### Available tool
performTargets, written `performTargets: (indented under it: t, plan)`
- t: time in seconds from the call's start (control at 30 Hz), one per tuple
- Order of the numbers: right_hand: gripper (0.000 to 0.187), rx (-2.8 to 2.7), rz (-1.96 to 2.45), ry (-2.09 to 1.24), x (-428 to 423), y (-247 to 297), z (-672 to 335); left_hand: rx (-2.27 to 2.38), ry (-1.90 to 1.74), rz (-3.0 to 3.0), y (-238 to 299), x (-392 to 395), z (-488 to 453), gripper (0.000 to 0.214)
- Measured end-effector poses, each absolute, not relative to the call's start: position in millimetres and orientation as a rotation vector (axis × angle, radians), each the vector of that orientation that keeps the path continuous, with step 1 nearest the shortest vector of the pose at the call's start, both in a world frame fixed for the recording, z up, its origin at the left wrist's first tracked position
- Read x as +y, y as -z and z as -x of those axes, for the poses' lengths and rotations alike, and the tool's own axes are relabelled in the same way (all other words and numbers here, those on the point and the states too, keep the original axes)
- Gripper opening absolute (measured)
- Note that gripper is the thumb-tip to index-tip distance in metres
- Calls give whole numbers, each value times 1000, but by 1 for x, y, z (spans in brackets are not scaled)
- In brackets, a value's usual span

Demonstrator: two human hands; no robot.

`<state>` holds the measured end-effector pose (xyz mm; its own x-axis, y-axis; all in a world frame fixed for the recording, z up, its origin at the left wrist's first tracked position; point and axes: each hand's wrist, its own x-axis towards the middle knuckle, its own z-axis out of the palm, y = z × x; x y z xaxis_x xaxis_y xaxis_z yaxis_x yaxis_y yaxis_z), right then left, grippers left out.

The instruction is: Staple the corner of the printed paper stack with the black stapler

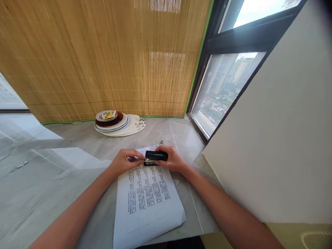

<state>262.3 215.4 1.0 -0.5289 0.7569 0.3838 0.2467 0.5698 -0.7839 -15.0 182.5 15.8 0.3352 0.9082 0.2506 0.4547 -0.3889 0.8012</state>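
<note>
A black stapler point(156, 156) lies sideways above the far part of a printed sheet of paper point(149, 193). Around its right end, my right hand point(172, 159) is closed, with fingers above and below. My left hand point(127, 162) is pinched at the stapler's left end. Between those fingers is something thin and greyish, too small to make out. Metal parts show below the stapler's black top. The paper lies beneath both hands, its near right corner curling up. Two small dark pieces point(162, 141) rest on the grey surface just beyond my right hand.
A stack of plates point(111, 124) stands on a white oval board point(136, 124) at the back. Behind it hangs a bamboo blind point(103, 62). A window point(220, 86) and a white wall point(280, 138) bound the grey marbled surface point(52, 193) on the right.
</note>
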Motion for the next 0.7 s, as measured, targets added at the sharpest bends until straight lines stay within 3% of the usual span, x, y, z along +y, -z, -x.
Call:
performTargets:
  t: [0.33, 0.7]
  plan:
    - [30, -2001, 802, -977, 224, -1, -271, 1052, -935, -2203, -11, 187, 24, 16]
    - [30, -2011, 626, -1037, 218, -11, -273, 1096, -1046, -2061, -10, 179, 13, 12]
